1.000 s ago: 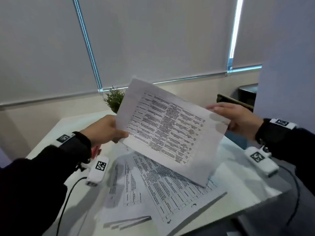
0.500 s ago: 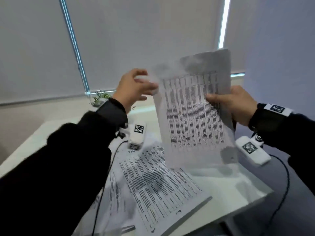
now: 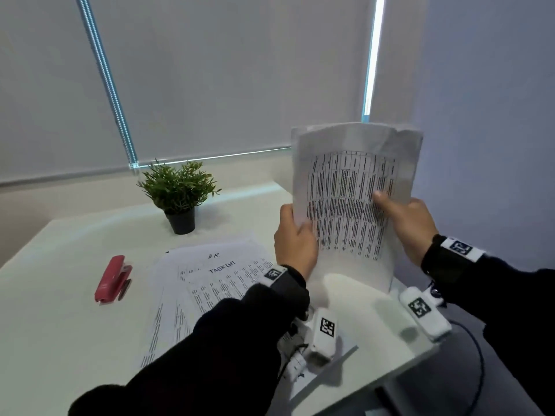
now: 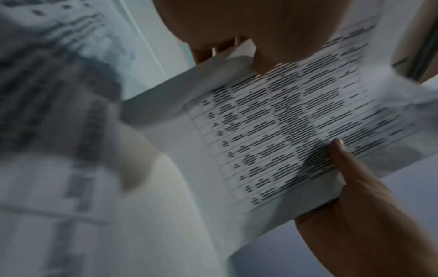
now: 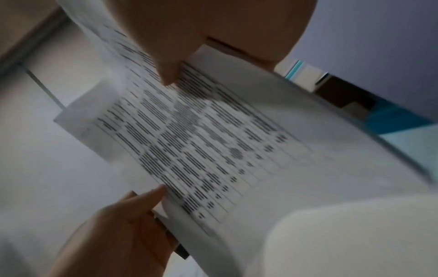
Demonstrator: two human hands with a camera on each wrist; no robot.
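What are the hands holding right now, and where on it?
White paper printed with tables, held upright. The left hand pinches its left edge and the right hand pinches its right edge.

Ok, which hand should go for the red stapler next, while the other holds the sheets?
Left, probably. The red stapler lies on the table on the side of the left hand. The right hand grips the sheets by their right edge, thumb on the print, and could hold them alone.
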